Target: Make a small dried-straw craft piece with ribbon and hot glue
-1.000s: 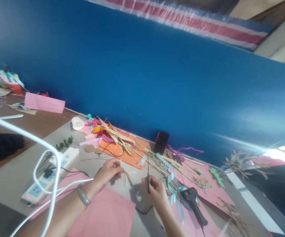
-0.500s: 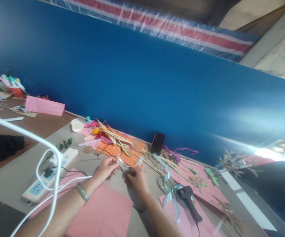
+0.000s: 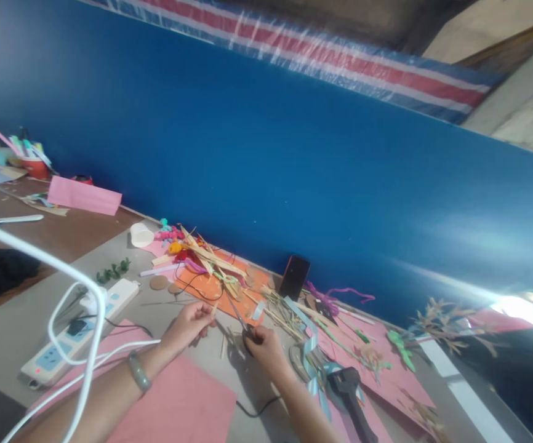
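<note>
My left hand point(image 3: 191, 322), a bangle on its wrist, pinches a small pale straw-coloured strip point(image 3: 215, 309) between thumb and fingertips. To its right, my right hand point(image 3: 266, 352) is closed round the dark handles of a pair of scissors point(image 3: 236, 309). The slim metal blades point up and away toward the orange sheet, apart from the strip. Small pale scraps point(image 3: 224, 346) lie on the grey tabletop between and below the hands. Pink paper point(image 3: 178, 400) lies flat beneath my left forearm.
A white power strip point(image 3: 82, 335) with looping white cable point(image 3: 95, 344) is at the left. Dried stalks point(image 3: 215, 258) cover an orange sheet point(image 3: 197, 286); a phone point(image 3: 294, 277) leans on the blue partition point(image 3: 266, 147). A glue gun point(image 3: 352, 394) and ribbon point(image 3: 312, 344) lie right.
My right hand has moved slightly right and down, away from my left hand. The scissors, close to the left fingers before, now point up and away. More scraps show on the table.
</note>
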A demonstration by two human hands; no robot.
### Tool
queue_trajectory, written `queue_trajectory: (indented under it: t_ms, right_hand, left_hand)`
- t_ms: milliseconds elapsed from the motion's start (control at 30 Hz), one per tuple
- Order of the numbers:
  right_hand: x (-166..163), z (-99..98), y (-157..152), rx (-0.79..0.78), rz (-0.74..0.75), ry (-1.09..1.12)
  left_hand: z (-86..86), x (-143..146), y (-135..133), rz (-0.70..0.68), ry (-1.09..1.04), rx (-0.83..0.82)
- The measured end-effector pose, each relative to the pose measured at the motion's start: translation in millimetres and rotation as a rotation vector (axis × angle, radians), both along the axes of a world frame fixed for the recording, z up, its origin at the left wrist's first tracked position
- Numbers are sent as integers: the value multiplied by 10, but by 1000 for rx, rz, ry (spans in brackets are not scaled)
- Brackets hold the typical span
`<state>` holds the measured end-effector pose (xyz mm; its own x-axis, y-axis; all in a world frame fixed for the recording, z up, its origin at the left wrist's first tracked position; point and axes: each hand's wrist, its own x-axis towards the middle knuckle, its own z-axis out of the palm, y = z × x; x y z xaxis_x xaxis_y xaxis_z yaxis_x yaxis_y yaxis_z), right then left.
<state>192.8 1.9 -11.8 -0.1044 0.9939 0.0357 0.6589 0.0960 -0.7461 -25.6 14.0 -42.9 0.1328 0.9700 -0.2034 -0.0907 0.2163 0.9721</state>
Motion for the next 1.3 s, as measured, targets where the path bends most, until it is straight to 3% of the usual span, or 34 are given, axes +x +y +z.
queue_trajectory:
  t_ms: [267,400,533,800,1033,1133,1300]
  right_hand:
    - [392,377,381,-49,54,50]
    - [377,612,556,-66,77,61]
    - [265,685,598,-83,116,144]
    - [102,513,216,-159,14,443]
    - [-132,-31,-182,-277,-125,881]
    - [-195,-134,-217,-207,-151,806]
    - [-148,-61,-237,-101,-143,559]
  left_hand:
    - [87,57,-38,-7,-23,-47]
    - [127,81,-22,-27,-59,-82]
    - [118,85,-18,-12,-85,-93]
    - [88,108,-41,27,-158,-62]
    - [157,121,-61,23,-98,-51]
    - [220,131,-96,8,-130,-14]
    - [261,180,-169,-131,-228,5]
